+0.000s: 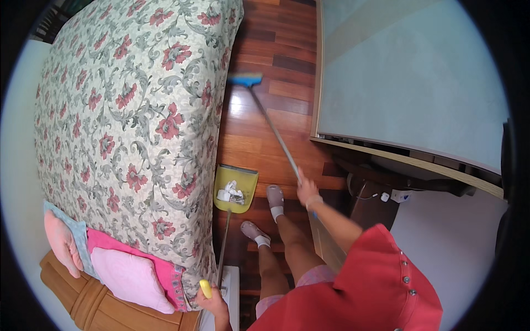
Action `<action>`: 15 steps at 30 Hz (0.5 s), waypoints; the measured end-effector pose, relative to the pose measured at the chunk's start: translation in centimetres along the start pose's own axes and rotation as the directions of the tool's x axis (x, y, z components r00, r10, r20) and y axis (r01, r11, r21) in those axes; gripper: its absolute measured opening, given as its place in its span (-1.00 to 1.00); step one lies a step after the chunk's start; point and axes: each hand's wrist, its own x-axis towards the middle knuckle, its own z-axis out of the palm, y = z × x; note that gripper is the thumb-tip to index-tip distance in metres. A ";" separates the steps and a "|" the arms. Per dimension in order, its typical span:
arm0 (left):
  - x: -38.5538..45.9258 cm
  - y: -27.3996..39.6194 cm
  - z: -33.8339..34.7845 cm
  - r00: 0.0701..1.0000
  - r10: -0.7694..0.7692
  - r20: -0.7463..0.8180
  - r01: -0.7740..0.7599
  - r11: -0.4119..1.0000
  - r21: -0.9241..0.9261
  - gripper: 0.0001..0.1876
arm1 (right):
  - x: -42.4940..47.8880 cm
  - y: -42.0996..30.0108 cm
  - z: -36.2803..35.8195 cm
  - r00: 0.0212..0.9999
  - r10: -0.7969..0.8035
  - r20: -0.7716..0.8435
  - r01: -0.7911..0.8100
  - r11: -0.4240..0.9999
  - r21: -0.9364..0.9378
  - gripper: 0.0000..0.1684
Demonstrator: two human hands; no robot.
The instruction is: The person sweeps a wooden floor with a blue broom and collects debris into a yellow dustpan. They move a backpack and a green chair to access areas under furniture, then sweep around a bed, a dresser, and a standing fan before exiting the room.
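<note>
My right hand point(308, 190) grips the grey pole of a broom point(274, 126). Its blue head point(246, 79) rests at the bed's side, over the wooden floor, and looks slightly blurred. In my left hand point(213, 301) is the long handle of a yellow-green dustpan point(244, 204), with the yellow grip end point(205, 288) showing above the fingers. The pan lies on the floor against the bed, its dark lip facing away from me. Crumpled white paper scraps point(232, 193) and some dark dust sit inside it.
A bed with a floral cover point(124, 124) runs along the left, pillows point(128, 277) at its wooden headboard point(120, 308). A large pale panel with a wooden frame point(410, 74) bounds the right. A small white cabinet point(232, 285) stands by the bed. A white plug adapter point(384, 197) lies right.
</note>
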 end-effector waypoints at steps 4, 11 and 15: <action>0.2 -0.2 0.2 1.000 -0.005 0.016 0.005 1.000 0.000 -0.74 | -14.8 2.5 1.7 0.946 0.131 0.296 -0.145 0.989 0.028 -0.33; 0.0 0.1 -0.1 0.996 -0.086 0.026 0.087 0.994 -0.064 -0.73 | -27.7 2.5 -2.9 0.893 0.087 0.441 -0.218 0.942 0.254 -0.46; -0.5 -0.5 -0.9 0.991 -0.099 0.091 0.105 0.992 -0.067 -0.79 | -26.2 1.3 -5.9 0.927 0.067 0.369 -0.202 0.919 0.340 -0.45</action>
